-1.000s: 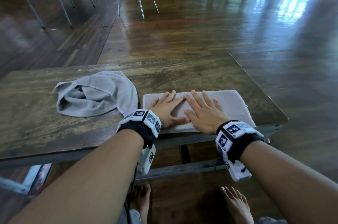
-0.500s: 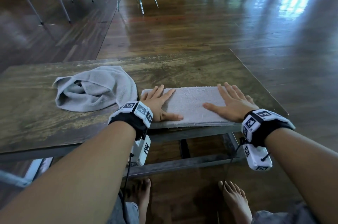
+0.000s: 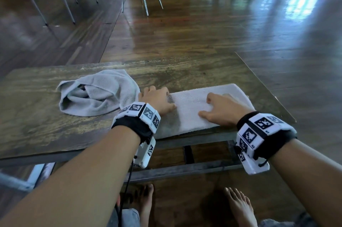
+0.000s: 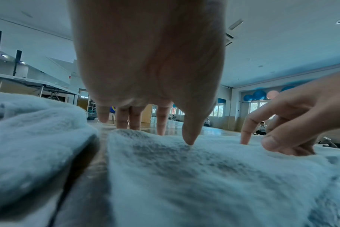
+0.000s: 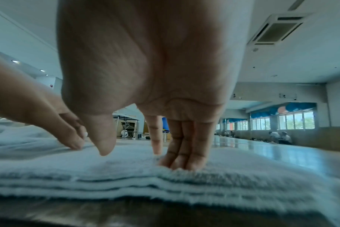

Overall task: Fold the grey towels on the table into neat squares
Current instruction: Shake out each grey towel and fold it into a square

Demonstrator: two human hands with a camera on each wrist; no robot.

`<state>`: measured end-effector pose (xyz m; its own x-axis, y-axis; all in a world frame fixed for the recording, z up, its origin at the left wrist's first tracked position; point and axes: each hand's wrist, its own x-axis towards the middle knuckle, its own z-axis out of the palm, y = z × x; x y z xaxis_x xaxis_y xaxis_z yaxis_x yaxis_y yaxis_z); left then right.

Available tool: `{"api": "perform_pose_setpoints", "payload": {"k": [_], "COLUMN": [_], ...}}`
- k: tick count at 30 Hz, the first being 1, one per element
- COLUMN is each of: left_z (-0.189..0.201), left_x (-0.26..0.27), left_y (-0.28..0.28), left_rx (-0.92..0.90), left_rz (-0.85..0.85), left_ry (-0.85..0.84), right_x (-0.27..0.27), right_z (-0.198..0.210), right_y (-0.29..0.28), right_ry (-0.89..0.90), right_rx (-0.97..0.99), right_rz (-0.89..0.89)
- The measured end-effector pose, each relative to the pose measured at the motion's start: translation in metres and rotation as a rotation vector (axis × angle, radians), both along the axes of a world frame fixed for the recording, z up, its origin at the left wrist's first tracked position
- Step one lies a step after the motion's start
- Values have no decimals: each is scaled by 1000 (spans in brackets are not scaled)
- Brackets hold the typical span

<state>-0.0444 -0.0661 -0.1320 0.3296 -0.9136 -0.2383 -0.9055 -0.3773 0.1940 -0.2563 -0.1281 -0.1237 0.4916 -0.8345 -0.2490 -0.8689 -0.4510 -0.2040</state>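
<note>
both hands' fingertips are hidden in the head view: left hand and right hand press spread fingers on the folded grey towel; worn wooden table, glossy wood floor.

On the table, the crumpled towel lies just left of the folded towel, which sits at the near edge.

Worn wooden table, folded towel, crumpled towel
</note>
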Motion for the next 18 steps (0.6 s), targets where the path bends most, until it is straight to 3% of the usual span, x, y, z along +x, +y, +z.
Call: {"api": "perform_pose_setpoints", "payload": {"k": [4,6,10,14,18], "left_z": [9,14,20,27,32], "left_x": [-1,-1,-6,-9,-10], "left_y": [10,14,21,27,35], "left_rx": [-51,-26,57,174,322], "left_rz": [36,-26,-160,-165,-211], "left_ry": [124,215,349,347,412], "right_x": [-5,-10,-22,-34,-48], "right_z": [3,1,-6,-10,-9], "right_y": [-13,-16,-17,-17,-8], "right_ry": [-170,-215,-213,-228,-131], "right_rx": [-64,-65,-20,4,96], "right_rz": [-6,21,116,152,226]}}
